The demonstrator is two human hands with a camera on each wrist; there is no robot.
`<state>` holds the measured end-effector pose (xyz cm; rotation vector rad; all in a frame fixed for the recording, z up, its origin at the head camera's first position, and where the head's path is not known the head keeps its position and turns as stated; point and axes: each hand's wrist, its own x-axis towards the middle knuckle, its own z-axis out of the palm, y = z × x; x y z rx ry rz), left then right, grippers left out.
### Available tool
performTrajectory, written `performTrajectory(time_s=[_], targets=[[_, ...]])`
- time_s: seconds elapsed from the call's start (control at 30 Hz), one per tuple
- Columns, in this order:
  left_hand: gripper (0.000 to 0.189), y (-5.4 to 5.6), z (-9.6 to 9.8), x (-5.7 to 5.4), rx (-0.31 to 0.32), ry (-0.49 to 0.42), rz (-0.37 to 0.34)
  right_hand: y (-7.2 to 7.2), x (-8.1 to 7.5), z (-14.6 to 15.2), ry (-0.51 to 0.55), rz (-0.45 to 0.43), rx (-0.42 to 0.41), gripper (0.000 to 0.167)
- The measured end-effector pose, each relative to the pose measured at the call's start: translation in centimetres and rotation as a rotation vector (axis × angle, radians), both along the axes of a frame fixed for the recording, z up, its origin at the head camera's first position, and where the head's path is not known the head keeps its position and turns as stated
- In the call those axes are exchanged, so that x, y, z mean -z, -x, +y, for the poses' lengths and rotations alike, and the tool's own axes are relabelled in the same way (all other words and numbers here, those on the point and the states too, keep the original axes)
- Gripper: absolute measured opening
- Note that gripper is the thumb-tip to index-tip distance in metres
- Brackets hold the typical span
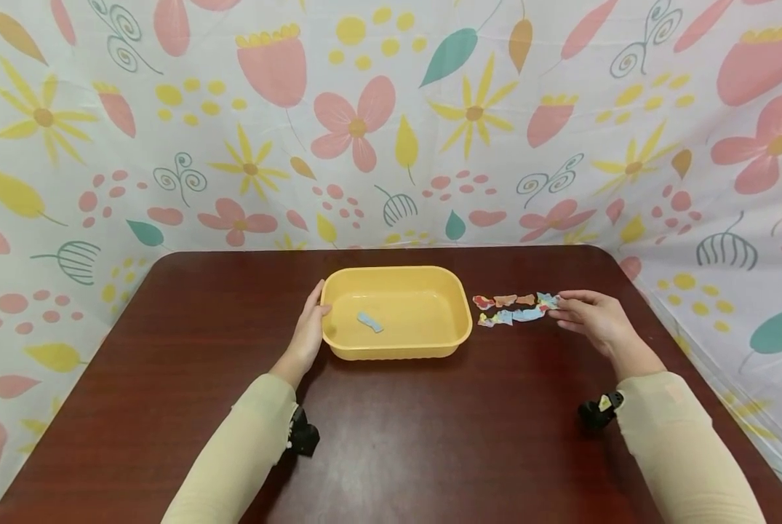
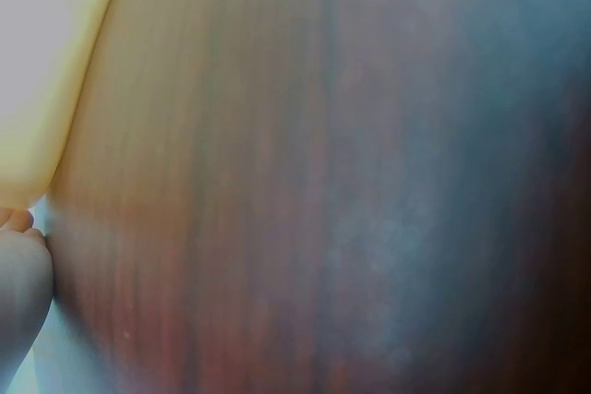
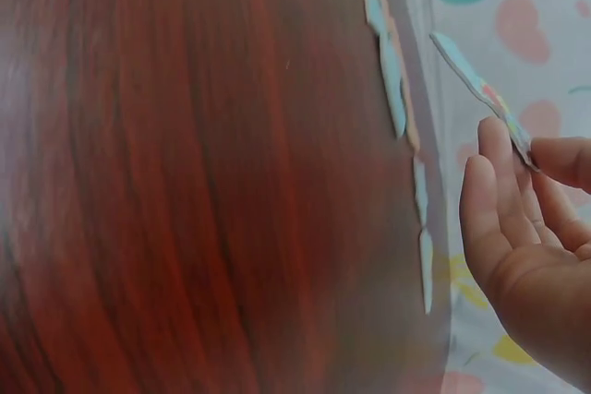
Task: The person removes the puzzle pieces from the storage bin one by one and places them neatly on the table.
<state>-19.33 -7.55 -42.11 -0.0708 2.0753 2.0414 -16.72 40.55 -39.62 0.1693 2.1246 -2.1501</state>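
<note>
My left hand (image 1: 307, 326) holds the left end of a yellow plastic basin (image 1: 399, 351), thumb at the rim and fingers along the outer wall. One light blue puzzle piece (image 1: 369, 322) lies inside the basin. To its right, several flat, irregular puzzle pieces (image 1: 528, 314) in blue, red, orange and yellow form two rows on the table. At the right end of these rows is my right hand (image 1: 592, 320). Between its thumb and fingers it pinches a thin, light blue puzzle piece (image 3: 469, 73) with coloured print, raised above the others in the right wrist view.
The dark brown wooden table (image 1: 430, 437) has rounded far corners. A white cloth (image 1: 391, 189) printed with flowers and leaves hangs behind it and along the right side. Black wrist cameras are strapped at both sleeves.
</note>
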Motion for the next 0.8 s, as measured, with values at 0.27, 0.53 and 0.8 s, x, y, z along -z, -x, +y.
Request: performTrajectory(time_s=[0.27, 0.53, 0.8], targets=[[0.060, 0.8, 0.0, 1.8, -0.020, 0.043, 0.047, 0.1, 0.8, 1.7, 0.029, -0.027, 0.030, 0.014], [0.060, 0.8, 0.0, 1.7, -0.018, 0.042, 0.058, 0.1, 1.4, 2.9, -0.038, -0.078, 0.078, 0.036], [0.061, 0.8, 0.0, 1.8, -0.011, 0.019, 0.063, 0.4, 1.8, 3.2, -0.142, -0.121, 0.092, 0.060]])
